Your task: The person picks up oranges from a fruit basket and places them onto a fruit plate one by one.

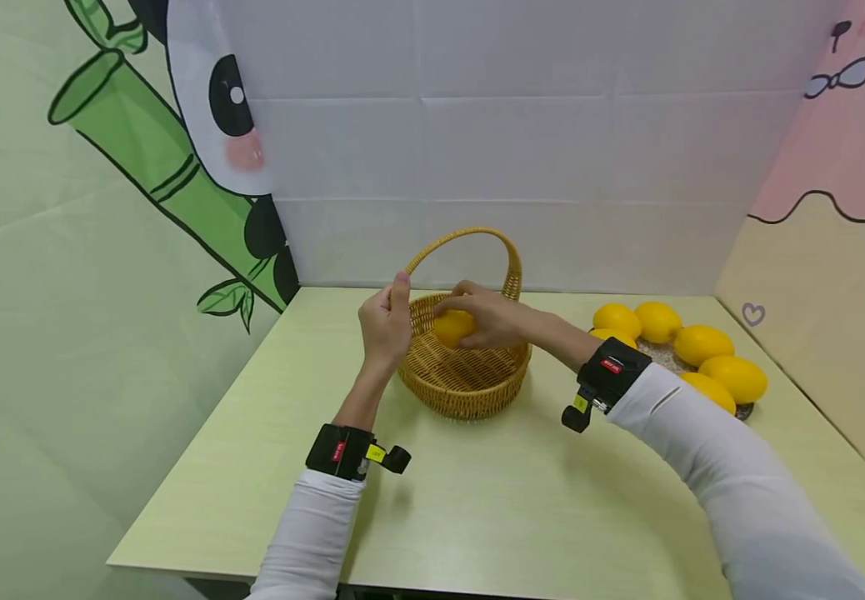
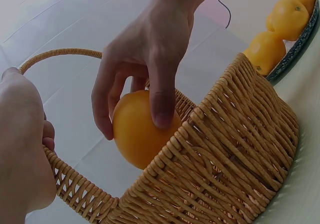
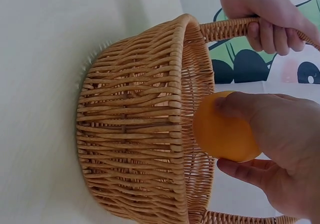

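A brown wicker basket (image 1: pixel 465 392) with a tall arched handle stands on the table. My left hand (image 1: pixel 387 323) grips the left side of that handle, its fingers curled round it in the right wrist view. Between the thumb and fingers of my right hand (image 1: pixel 498 318) is a yellow lemon (image 1: pixel 452 328). It is at the basket's mouth, partly behind the near rim in the left wrist view. From the right wrist, the lemon (image 3: pixel 226 129) shows just outside the opening. The basket's bottom, seen from the head, is bare woven wicker.
Several more lemons (image 1: pixel 704 344) lie on a dark speckled plate (image 1: pixel 661 357) at the table's right, partly hidden by my right forearm. The pale table (image 1: pixel 432 500) meets a printed cloth backdrop (image 1: pixel 507 150) behind the basket, with more cloth at both sides.
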Demonstrator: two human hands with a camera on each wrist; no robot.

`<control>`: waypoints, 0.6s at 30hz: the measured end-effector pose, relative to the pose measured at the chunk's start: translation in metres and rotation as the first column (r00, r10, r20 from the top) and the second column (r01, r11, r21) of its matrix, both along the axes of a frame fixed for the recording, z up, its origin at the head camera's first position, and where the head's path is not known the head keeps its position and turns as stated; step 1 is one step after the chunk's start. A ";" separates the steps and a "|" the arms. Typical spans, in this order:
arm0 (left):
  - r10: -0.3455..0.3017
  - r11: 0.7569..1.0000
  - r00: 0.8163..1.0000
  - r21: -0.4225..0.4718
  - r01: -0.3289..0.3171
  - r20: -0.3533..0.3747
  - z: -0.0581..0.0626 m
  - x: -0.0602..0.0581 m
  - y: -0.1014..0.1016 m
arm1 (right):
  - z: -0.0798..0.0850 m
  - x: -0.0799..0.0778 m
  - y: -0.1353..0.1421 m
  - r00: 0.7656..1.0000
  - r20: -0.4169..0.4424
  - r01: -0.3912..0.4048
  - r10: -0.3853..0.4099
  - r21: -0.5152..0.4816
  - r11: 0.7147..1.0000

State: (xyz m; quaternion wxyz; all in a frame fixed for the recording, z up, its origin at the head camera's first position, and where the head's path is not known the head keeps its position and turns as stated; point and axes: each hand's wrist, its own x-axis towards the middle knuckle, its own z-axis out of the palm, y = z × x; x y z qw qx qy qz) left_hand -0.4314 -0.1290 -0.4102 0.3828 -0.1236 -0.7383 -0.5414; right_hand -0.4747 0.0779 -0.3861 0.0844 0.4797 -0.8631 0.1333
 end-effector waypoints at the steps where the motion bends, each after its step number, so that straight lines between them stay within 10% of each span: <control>1: 0.000 1.000 1.000 0.001 0.000 -0.001 0.000 0.000 0.000 | 0.001 0.001 0.002 1.000 -0.007 -0.005 0.004 -0.008 1.000; 18: -0.028 0.999 0.999 -0.021 0.027 -0.030 0.001 0.001 -0.009 | 0.008 0.026 0.041 0.997 -0.061 -0.044 0.036 -0.123 0.991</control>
